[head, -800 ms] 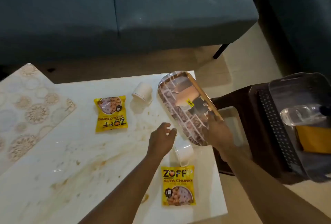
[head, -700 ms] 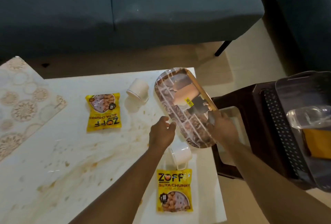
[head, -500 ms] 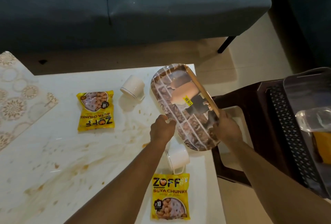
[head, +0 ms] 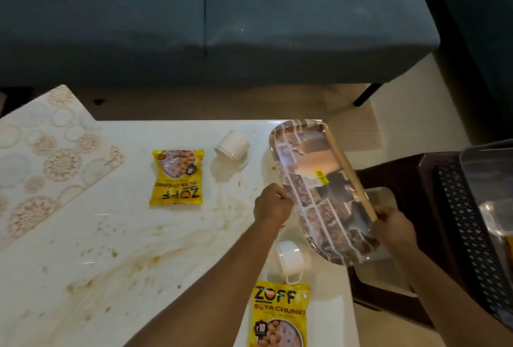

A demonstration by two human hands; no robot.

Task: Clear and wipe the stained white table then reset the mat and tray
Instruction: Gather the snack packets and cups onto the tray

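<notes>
At centre-right of the frame, both hands have the patterned tray (head: 319, 188) tilted up off the white worktop (head: 116, 235). Left hand (head: 270, 205) is closed on the tray's left long edge; right hand (head: 392, 221) is closed on the right edge, near the lower corner. Tray's underside faces the camera, w/ a yellow price sticker on it; the near end hangs over a white cup (head: 291, 259) lying on its side.

Step in hand, as I read it: clearing. Tray is coming off so the stains can be wiped. Still on the worktop: a second white cup (head: 231, 148) tipped over at upper centre, one yellow soya chunks packet (head: 177, 177) left of it, another packet (head: 279, 319) at bottom centre. Floral mat (head: 47, 158) sits at upper left, half off the worktop edge. Brown stains run across the middle & lower left.

Next move prob. calls for carrying the tray right, toward the dark plastic stool (head: 433, 208), keeping it clear of the cup below. A grey basket (head: 485, 180) takes up part of that side, so space looks tight. Then cups & packets go, before any wiping.
</notes>
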